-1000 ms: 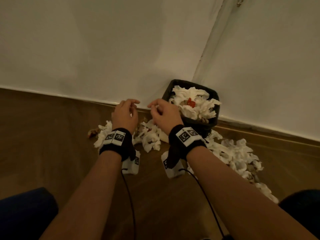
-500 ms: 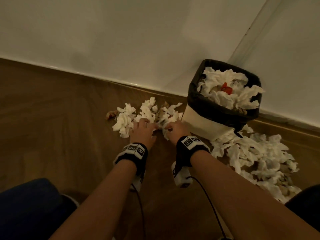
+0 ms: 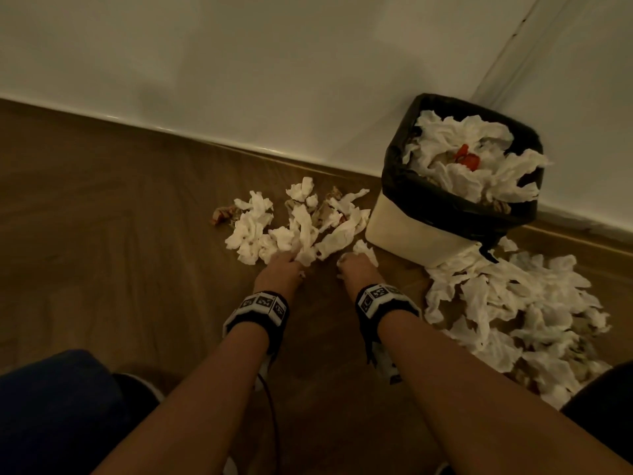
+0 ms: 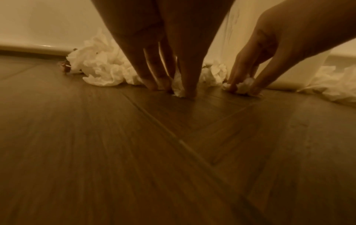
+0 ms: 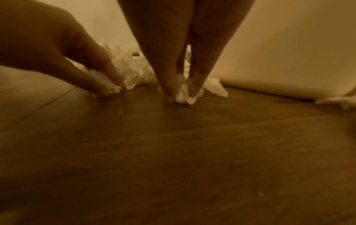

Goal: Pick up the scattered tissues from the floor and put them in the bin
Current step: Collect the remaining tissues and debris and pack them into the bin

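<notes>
The left hand is down at the brown wood-plank floor, its fingers pointing straight down with the thumb set opposite, and between them it pinches a small crumpled white tissue whose lower edge touches the boards. The right hand does the same just beside it: thumb and fingers close on a second crumpled white tissue wad that sits on the floor. Both hands work at the near edge of the loose heap of crumpled white tissues lying against the pale wall, left of the cream bin lined with a black plastic bag. The bin stands in the corner, already piled with white tissues above its rim, a red scrap showing among them. The head view alone shows this bin top, a larger spread of white tissues on the floor to the bin's right, a brownish crumpled scrap at the heap's left end, and the black wristbands with white marker tiles on both wrists. The wrist views alone show the fingertips closing around each wad, which the backs of the hands hide from above; each wrist view also catches the other hand at its side.
</notes>
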